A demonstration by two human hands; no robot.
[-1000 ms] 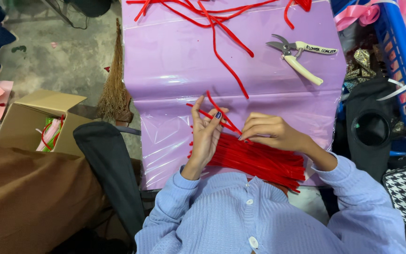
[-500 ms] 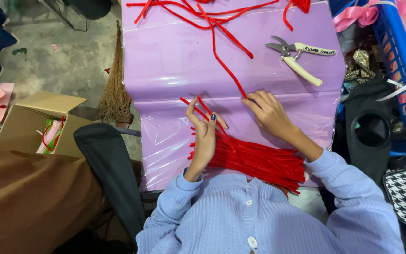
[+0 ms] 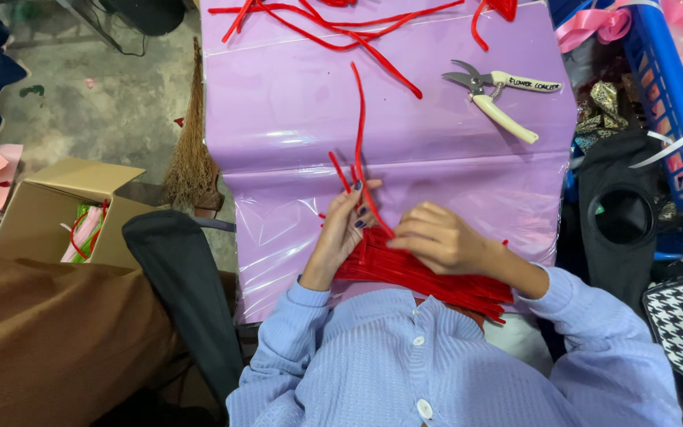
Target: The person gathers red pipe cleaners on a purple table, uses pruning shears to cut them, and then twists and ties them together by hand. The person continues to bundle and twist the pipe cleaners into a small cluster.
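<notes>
A thick bundle of red stems (image 3: pixel 428 277) lies across my lap at the near edge of a purple plastic sheet (image 3: pixel 294 126). My left hand (image 3: pixel 341 229) grips a few of these stems upright between its fingers. My right hand (image 3: pixel 436 237) pinches one long red stem (image 3: pixel 357 119) that runs up over the sheet from between my hands. More loose red stems (image 3: pixel 333 24) lie tangled at the far end of the sheet.
White-handled pruning shears (image 3: pixel 499 95) rest on the sheet at the right. A blue basket (image 3: pixel 673 119) with pink ribbon stands at the far right, a black bag (image 3: pixel 622 213) beside it. A cardboard box (image 3: pixel 57 213) and a small broom (image 3: pixel 191 158) sit left.
My right hand came back from farther out on the sheet toward my left hand, drawing a long red stem with it. The left hand kept holding its stems.
</notes>
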